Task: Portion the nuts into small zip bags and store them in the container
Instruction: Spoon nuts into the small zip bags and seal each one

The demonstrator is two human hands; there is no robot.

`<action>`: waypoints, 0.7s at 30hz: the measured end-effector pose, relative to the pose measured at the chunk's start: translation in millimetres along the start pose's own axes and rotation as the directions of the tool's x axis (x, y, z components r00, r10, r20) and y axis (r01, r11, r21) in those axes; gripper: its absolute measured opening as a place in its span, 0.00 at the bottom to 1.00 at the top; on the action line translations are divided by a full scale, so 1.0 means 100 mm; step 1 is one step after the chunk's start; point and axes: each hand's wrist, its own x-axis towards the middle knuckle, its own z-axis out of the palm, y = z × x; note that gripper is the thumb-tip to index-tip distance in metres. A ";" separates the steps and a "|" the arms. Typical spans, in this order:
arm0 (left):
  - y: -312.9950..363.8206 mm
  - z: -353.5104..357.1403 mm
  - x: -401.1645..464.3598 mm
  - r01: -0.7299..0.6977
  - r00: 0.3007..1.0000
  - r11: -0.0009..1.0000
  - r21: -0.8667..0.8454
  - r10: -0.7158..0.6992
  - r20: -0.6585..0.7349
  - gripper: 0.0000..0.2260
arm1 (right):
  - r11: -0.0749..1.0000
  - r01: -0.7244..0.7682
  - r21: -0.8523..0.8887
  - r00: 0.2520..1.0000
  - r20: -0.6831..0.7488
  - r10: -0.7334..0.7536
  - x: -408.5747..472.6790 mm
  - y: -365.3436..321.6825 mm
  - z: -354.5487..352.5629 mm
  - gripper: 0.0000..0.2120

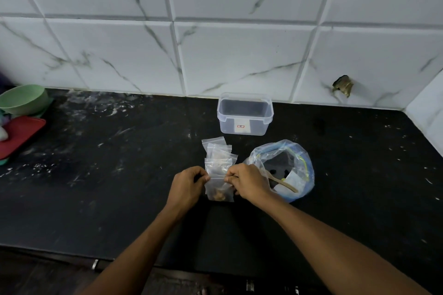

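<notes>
Clear plastic pinched from both sides: the left hand (189,181) has its fingers (203,177) curled onto the left edge of a small zip bag (219,187), and the right hand (247,181) pinches the right edge of the same bag near its top strip. A little clump of brown nuts (218,196) sits at the bottom of that bag, which stands just above the black surface (119,175), right in front of the person. Just behind it, a loose pile of more small zip bags (217,151) lies on the surface, overlapping one another, with something pale brown showing inside a few. Just right of the right hand sits a large open bag with a blue zip rim (287,165), mouth gaping upward, a wooden spoon (284,183) lying inside. Further back, near the marble-look tiled wall (215,43), stands the clear container (245,114), lid off. Far left, a green bowl (22,100) and a red tray (19,135).
</notes>
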 end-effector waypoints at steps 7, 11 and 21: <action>-0.01 0.04 0.09 0.016 0.998 0.999 0.027 -0.014 -0.063 0.06 | 0.993 -0.040 0.109 0.999 -0.012 0.042 0.04 0.03 0.10 0.12; -0.04 0.07 0.13 0.025 0.998 1.000 0.017 -0.024 -0.063 0.06 | 0.998 0.014 -0.066 0.996 -0.083 -0.020 -0.05 0.08 0.05 0.13; -0.09 0.11 0.12 0.082 0.993 0.995 -0.054 -0.086 -0.082 0.12 | 0.995 0.014 -0.095 0.889 -0.455 -0.056 -0.35 0.39 -0.55 0.04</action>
